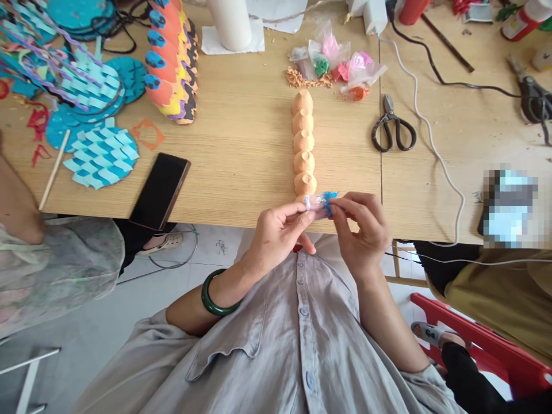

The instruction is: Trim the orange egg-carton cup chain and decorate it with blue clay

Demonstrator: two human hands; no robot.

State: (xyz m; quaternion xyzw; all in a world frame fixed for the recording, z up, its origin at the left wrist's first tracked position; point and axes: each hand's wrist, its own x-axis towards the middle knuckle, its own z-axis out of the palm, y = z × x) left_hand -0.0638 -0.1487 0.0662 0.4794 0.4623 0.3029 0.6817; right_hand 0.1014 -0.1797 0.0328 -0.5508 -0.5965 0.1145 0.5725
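Observation:
Both my hands meet at the table's front edge over a small clear plastic bag (318, 203) with bright blue material (330, 201) at its right end. My left hand (287, 230) pinches the bag's left end between thumb and fingers. At the blue end, the thumb and fingertips of my right hand (361, 230) are closed on the bag. Just beyond my hands stands a row of peach-coloured, scalloped egg-tray cups (304, 141), stretching away from me. Its near end is partly hidden behind the bag and my left hand.
Black-handled scissors (393, 127) lie right of the row. Small bags of coloured material (340, 63) and peach shreds (308, 77) lie behind it. A phone (159, 191), painted scalloped pieces (172, 63) and blue paper discs (103, 152) are left. A white cable (431, 123) crosses the right side. People sit at both sides.

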